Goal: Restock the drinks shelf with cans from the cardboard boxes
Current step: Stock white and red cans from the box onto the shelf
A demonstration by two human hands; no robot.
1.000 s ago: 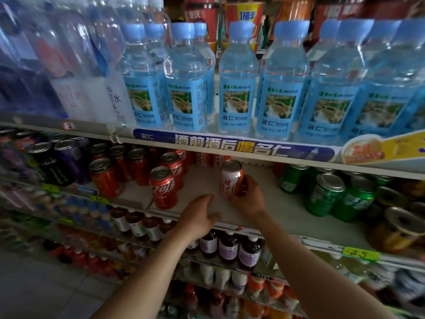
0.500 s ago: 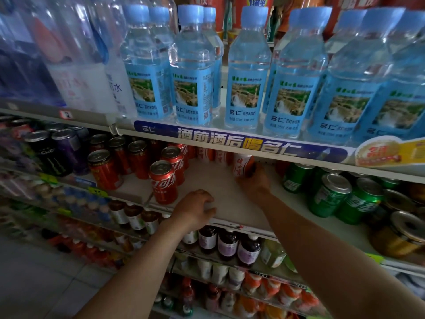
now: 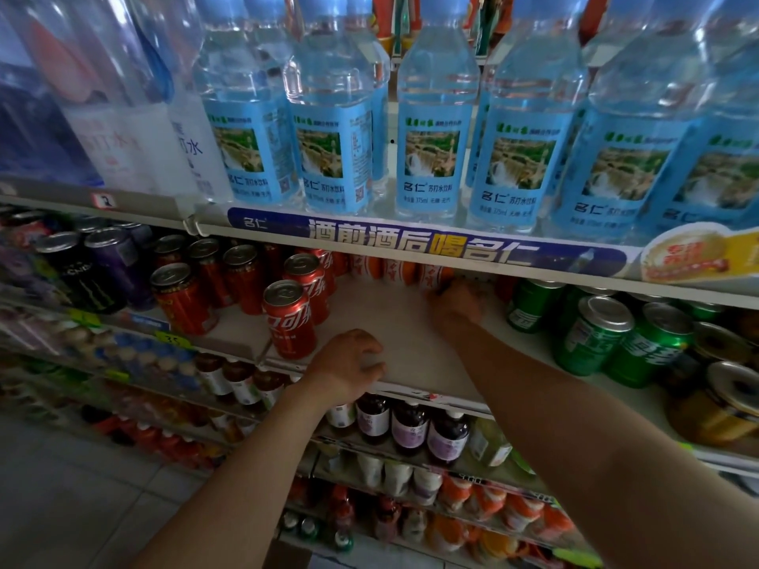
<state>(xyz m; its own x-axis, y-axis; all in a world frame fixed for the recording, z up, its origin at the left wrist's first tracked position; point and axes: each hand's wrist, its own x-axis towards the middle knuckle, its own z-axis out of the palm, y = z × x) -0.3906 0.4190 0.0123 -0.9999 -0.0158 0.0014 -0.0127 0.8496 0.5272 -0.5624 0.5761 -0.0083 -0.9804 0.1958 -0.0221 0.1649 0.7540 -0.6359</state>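
Reaching deep, right hand (image 3: pixel 454 308) grip round white-and-orange can (image 3: pixel 435 275), upright beside matching cans; left hand (image 3: pixel 349 363) relaxed on shelf (image 3: pixel 410 355).

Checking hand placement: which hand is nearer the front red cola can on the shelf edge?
Left. The left hand rests on the shelf lip just right of the front red cola can; the right hand reaches deep toward the back row, farther right.

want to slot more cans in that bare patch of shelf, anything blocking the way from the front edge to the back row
Nothing visible stands on the bare shelf between the front edge and the white-and-orange cans at the back. Only the left hand rests at the front edge, and the right hand reaches the back row.
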